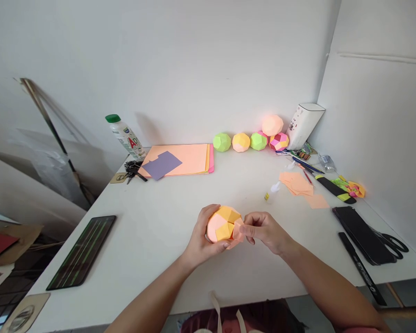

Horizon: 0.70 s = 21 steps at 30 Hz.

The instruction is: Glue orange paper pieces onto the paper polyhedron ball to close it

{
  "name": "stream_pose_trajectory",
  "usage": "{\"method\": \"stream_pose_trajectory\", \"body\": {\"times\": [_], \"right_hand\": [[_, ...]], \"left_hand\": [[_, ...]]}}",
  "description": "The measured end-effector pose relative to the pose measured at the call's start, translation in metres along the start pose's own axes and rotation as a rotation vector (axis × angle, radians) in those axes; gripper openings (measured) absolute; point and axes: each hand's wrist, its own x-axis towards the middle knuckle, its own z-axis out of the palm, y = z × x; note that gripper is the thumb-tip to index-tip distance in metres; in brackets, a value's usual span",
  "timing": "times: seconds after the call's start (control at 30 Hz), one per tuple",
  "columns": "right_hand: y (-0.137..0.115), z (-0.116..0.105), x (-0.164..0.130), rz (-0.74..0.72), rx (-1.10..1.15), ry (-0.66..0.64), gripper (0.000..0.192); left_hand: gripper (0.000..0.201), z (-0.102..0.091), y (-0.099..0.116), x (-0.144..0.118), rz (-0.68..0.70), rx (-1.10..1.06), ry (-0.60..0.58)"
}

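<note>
My left hand (pixel 201 240) cups a folded paper ball (pixel 222 225) made of orange and pale pink facets, held just above the white table (pixel 159 231) near its front edge. My right hand (pixel 265 231) pinches a pink paper flap (pixel 238 230) on the ball's right side. Both hands are touching the ball.
Several finished paper balls (pixel 241 142) line the back wall. A stack of orange paper (pixel 187 158) with a purple sheet lies back left, beside a bottle (pixel 125 135) and keys. Loose orange pieces (pixel 298 183), a small glue bottle (pixel 272 192), pens, a phone (pixel 362 233), scissors (pixel 393 243) and a ruler lie right. A dark tablet (pixel 83 250) lies left.
</note>
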Motion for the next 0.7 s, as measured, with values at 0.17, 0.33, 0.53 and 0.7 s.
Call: {"method": "stream_pose_trajectory", "body": {"times": [0.17, 0.33, 0.53, 0.7], "right_hand": [[0.001, 0.000, -0.001, -0.021, -0.011, 0.002, 0.038], [0.002, 0.001, -0.002, -0.037, -0.018, -0.008, 0.034], [0.006, 0.003, -0.002, -0.087, -0.049, 0.035, 0.028], [0.008, 0.008, -0.002, -0.087, 0.021, 0.033, 0.028]], "left_hand": [[0.071, -0.001, 0.000, 0.000, 0.032, 0.038, 0.004], [0.073, -0.002, -0.001, 0.001, 0.048, 0.057, 0.001], [0.076, 0.001, -0.005, -0.002, 0.089, 0.092, 0.042], [0.081, 0.006, -0.012, -0.006, 0.147, 0.198, 0.158]]}}
